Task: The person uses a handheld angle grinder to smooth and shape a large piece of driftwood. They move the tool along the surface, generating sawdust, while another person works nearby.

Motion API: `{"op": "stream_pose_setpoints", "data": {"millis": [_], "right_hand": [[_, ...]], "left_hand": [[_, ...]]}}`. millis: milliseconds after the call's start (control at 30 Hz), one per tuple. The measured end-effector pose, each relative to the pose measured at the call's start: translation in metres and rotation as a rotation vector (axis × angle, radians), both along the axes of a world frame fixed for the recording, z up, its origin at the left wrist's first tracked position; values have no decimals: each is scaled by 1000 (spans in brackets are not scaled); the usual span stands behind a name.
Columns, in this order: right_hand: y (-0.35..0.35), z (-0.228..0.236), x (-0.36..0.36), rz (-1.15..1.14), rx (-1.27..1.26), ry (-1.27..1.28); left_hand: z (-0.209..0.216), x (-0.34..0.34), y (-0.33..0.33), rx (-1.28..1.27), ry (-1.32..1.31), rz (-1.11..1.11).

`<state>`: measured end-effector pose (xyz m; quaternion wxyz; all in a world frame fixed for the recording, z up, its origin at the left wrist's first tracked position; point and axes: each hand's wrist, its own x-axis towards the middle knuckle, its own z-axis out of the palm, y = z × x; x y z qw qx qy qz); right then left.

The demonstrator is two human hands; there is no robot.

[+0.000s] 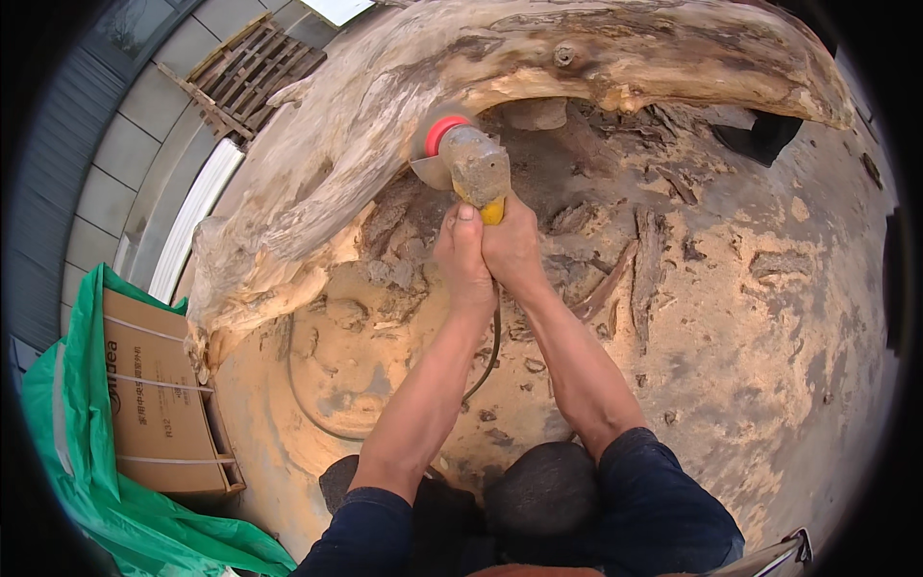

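Observation:
Both my hands are wrapped round the body of an angle grinder (478, 165), dusty grey at the head and yellow lower down. My left hand (465, 252) closes on its left side, thumb on top; my right hand (512, 248) grips from the right. The grinder's red-centred disc (445, 133), blurred at its rim, is at the inner edge of a big, pale, curved log (385, 101). Whether the disc touches the wood I cannot tell. A dark cord (497, 346) runs down from my hands and loops over the ground.
Sawdust and bark pieces (647, 274) cover much of the ground (731, 385). On the left stands a strapped cardboard box (163, 394) partly under a green sheet (72, 404). A wooden pallet (252, 77) leans at the back left, and a white panel (197, 216) lies near the wall.

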<state>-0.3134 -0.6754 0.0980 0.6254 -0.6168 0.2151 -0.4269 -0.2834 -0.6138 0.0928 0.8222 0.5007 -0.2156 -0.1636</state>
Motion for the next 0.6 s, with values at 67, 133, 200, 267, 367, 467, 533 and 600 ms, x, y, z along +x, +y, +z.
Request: {"op": "stream_pose_setpoints", "data": {"millis": [67, 133, 200, 267, 367, 467, 533, 600], "right_hand": [[4, 0, -1, 67, 18, -16], [7, 3, -2, 106, 15, 27], [14, 6, -2, 158, 8, 36], [27, 11, 0, 215, -7, 13], [36, 10, -5, 242, -35, -4], [27, 3, -2, 142, 8, -3], [17, 3, -6, 108, 92, -36], [3, -8, -3, 88, 164, -121]], "left_hand": [[-2, 1, 7, 48, -37, 64], [2, -4, 11, 22, -24, 91], [-2, -5, 18, 6, -21, 146], [-11, 1, 30, -8, -27, 224], [-9, -10, 40, -11, -44, 232], [3, -10, 33, 112, -71, 181], [4, -6, 24, 216, -158, 140], [8, -7, 10, 275, -211, 104]]}}
